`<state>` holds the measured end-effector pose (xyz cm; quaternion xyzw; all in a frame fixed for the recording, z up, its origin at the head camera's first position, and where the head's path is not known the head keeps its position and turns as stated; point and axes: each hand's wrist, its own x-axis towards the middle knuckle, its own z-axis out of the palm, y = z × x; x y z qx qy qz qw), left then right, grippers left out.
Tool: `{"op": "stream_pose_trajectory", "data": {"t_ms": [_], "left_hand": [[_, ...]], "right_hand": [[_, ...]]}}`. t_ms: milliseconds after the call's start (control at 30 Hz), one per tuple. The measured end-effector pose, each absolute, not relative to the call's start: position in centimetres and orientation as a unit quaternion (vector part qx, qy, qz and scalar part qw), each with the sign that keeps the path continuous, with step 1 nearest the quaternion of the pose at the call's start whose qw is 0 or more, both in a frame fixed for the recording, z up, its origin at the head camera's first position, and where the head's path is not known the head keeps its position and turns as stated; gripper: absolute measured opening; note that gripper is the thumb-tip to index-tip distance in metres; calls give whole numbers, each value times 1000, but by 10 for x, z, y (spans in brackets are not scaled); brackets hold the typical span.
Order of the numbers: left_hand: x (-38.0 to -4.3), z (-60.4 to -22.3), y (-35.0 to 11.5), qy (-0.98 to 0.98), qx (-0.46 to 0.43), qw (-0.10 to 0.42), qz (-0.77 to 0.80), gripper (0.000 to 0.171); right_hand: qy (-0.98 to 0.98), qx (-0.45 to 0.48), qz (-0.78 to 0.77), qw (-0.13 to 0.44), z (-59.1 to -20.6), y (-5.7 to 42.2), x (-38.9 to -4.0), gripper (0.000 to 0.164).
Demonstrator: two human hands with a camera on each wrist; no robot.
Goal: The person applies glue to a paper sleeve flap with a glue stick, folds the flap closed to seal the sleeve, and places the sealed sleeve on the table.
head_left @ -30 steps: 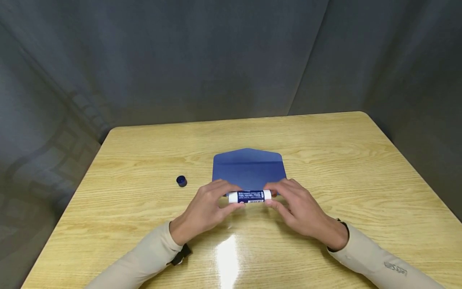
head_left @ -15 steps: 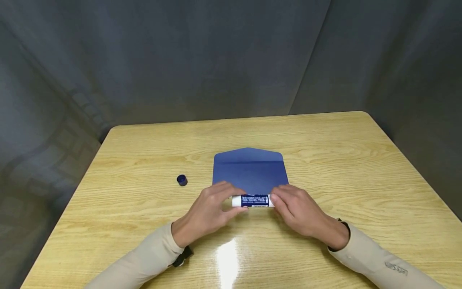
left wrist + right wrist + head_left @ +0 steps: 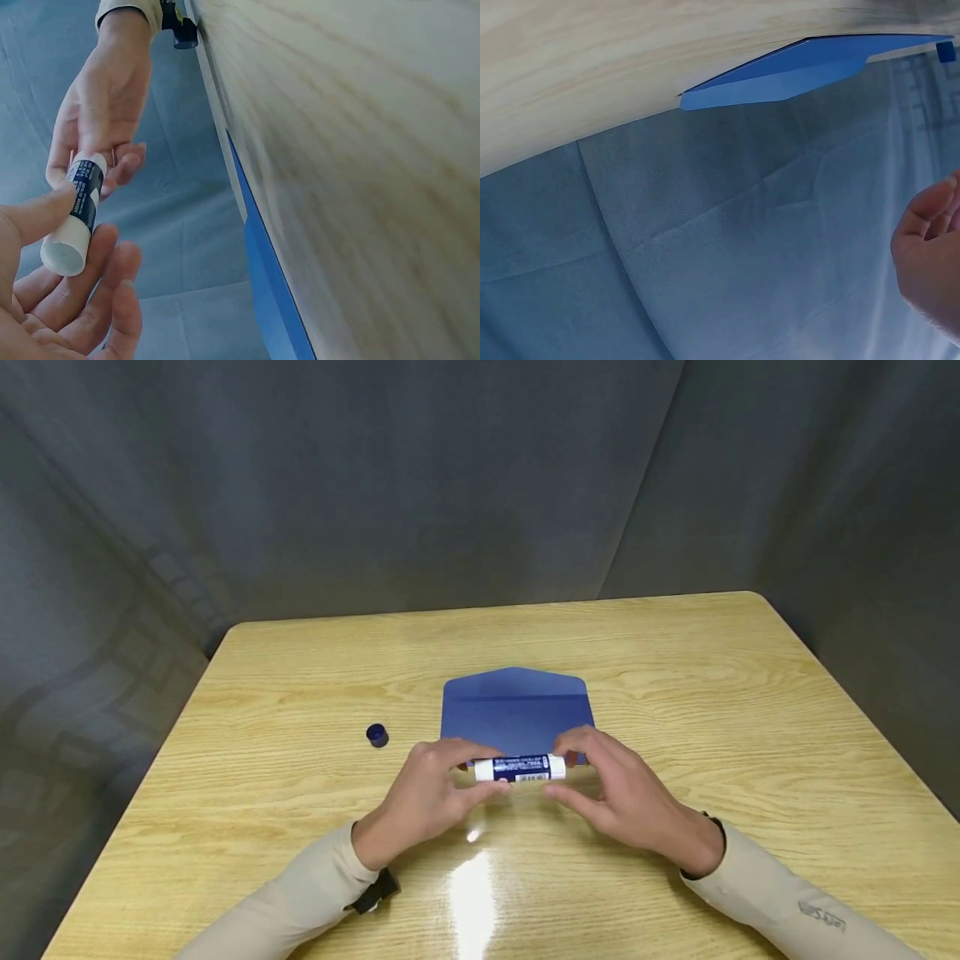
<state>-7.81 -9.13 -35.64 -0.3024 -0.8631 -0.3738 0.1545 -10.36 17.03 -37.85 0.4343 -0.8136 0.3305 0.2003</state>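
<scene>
An uncapped white and navy glue stick (image 3: 521, 768) lies level above the near edge of a blue envelope (image 3: 517, 718), whose pointed flap is open away from me. My left hand (image 3: 427, 785) pinches its left part between thumb and fingers. In the left wrist view, the stick's white open end (image 3: 64, 255) faces the camera. My right hand (image 3: 626, 789) is around the right end, its thumb apart below the tube and its fingers spread above. Whether a right fingertip touches the stick is hard to tell. The navy cap (image 3: 377, 735) rests left of the envelope.
The wooden table (image 3: 720, 693) has rounded far corners, and a grey curtain (image 3: 405, 485) hangs behind it. Light glares off the tabletop near the front. Both sleeves are beige, with a dark device (image 3: 375, 891) at the left wrist.
My right thumb and fingers closed round the stick's right end half a second ago and have since spread apart. The stick shifted slightly nearer, then back. The envelope and cap stayed put.
</scene>
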Motion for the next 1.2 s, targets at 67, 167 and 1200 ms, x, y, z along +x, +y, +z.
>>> {"op": "stream_pose_trajectory", "data": {"t_ms": [67, 167, 1200], "left_hand": [[-78, -356, -92, -861, -302, 153, -379, 30], [-78, -355, -92, -861, -303, 157, -377, 30], [-76, -357, -87, -843, -357, 222, -336, 32]], "right_hand": [[-809, 441, 325, 213, -379, 170, -105, 35], [-812, 437, 323, 212, -380, 170, -106, 31], [-832, 440, 291, 173, -380, 166, -102, 33]]}}
